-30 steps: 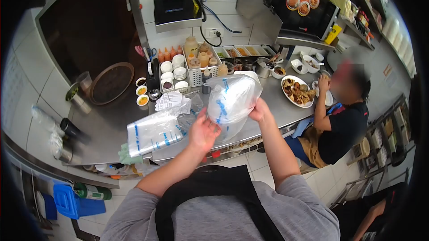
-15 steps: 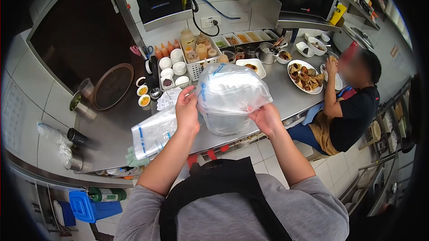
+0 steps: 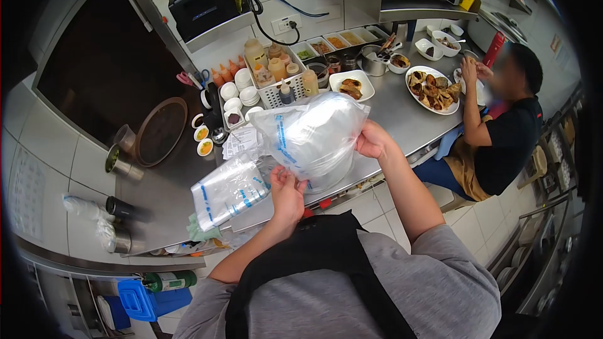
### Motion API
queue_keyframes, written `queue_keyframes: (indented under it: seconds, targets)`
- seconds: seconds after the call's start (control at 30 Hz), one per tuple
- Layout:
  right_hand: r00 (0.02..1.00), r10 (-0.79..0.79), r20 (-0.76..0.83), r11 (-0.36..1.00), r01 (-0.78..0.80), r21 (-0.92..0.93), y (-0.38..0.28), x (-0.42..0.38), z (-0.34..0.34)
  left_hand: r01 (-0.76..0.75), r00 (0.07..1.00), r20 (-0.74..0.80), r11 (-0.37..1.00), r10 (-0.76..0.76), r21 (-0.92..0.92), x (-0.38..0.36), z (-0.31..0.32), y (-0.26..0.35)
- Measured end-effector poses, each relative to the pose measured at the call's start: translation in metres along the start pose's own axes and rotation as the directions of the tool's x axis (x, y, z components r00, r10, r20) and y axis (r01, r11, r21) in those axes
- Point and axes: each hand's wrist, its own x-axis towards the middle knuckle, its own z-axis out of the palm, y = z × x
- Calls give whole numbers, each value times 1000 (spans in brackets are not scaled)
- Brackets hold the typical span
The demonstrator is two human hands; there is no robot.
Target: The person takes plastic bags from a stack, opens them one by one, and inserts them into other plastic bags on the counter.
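A clear plastic bag point(image 3: 317, 128) with blue print covers a rounded stack or container at the counter's front edge; what is inside is blurred by the plastic. My right hand point(image 3: 377, 141) pinches the bag's right edge. Low on its left side, my left hand point(image 3: 289, 193) has its fingers curled against the plastic, closed on the bag's edge. A flat pile of similar clear bags point(image 3: 230, 189) lies left of it, close to my left forearm. Just behind the covered thing sits a white bowl of browned food point(image 3: 352, 86).
Sauce bottles in a white basket point(image 3: 279, 95) and small white cups point(image 3: 249, 96) stand behind. A platter of browned pieces point(image 3: 433, 91) is at the right, where a seated co-worker point(image 3: 505, 113) holds food. A round brown tray point(image 3: 161, 131) leans at the left.
My left hand has dropped from the bag's upper left side to its lower left edge. My right hand has risen slightly along the right side, and the bag's top has tilted.
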Motion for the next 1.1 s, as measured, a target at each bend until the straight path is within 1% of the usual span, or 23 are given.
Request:
queue_keyframes:
  seconds: [0.03,0.1,0.13,0.2,0.23,0.3,0.37,0.43,0.47,0.5,0.53,0.57,0.63,0.67,0.73,0.77,0.83,0.87,0.93,0.97,1.03,1.07,1.1]
  targets:
    - [1000,23,-14,1000,-23,-4,2,4,-3,2,1000,5,1000,-2,10,-3,-3,-1]
    - [997,45,-64,998,-47,-41,20,22,-22,208,977,80,970,-199,-128,-6,-7,-1]
    - [991,73,-114,993,-84,-88,28,28,-28,211,976,84,970,-202,-118,-5,-5,-1]
    - [984,27,-177,995,-43,-91,48,28,-38,245,965,126,963,-231,-109,-2,-1,1]
    - [971,-14,-237,995,-11,-102,56,25,-39,242,965,129,964,-228,-107,5,-1,0]
    - [965,-14,-261,994,-15,-109,65,18,-38,139,986,106,984,-128,-109,23,-3,2]
    - [957,-17,-291,993,-18,-114,72,6,-37,155,986,73,981,-148,-116,34,-10,5]
    - [933,-28,-360,956,-80,-281,63,-8,-19,155,988,49,968,-149,-198,38,-14,4]
    - [932,-33,-362,955,-78,-286,61,-3,-19,158,987,54,967,-150,-202,37,-19,-2]
    - [899,-333,-283,776,91,-624,61,5,-22,122,992,54,985,-116,-122,34,-30,-13]
    - [816,-568,-106,459,207,-864,64,13,-29,90,995,57,995,-88,-39,33,-39,-22]
    - [814,-568,-121,465,196,-863,68,23,-33,104,993,57,994,-102,-34,35,-45,-31]
    - [885,-394,-250,690,105,-716,73,44,-37,-28,995,100,993,17,111,40,-52,-41]
    - [879,-405,-252,690,113,-714,72,45,-38,-29,993,113,993,16,116,41,-54,-43]
    - [941,-180,-286,780,-40,-625,64,46,-35,20,995,91,993,-31,118,38,-55,-40]
    - [938,-192,-287,785,-30,-619,61,44,-37,18,994,104,992,-32,127,37,-57,-40]
    - [953,2,-302,839,-165,-518,58,41,-49,69,995,69,994,-75,81,32,-53,-36]
    - [953,0,-303,842,-163,-513,62,42,-52,71,994,71,994,-77,87,32,-53,-36]
    - [943,-115,-313,863,-61,-501,75,45,-55,3,994,106,969,-31,249,39,-64,-44]
    - [942,-108,-319,867,-67,-493,82,51,-57,10,994,102,967,-38,256,41,-71,-48]
    - [925,-299,-234,799,110,-591,85,67,-60,37,984,157,967,-78,252,45,-76,-51]
    - [922,-301,-244,807,110,-581,82,65,-63,56,984,153,970,-94,235,43,-76,-49]
    - [938,-157,-310,846,-34,-531,71,52,-56,64,982,155,967,-104,248,37,-71,-44]
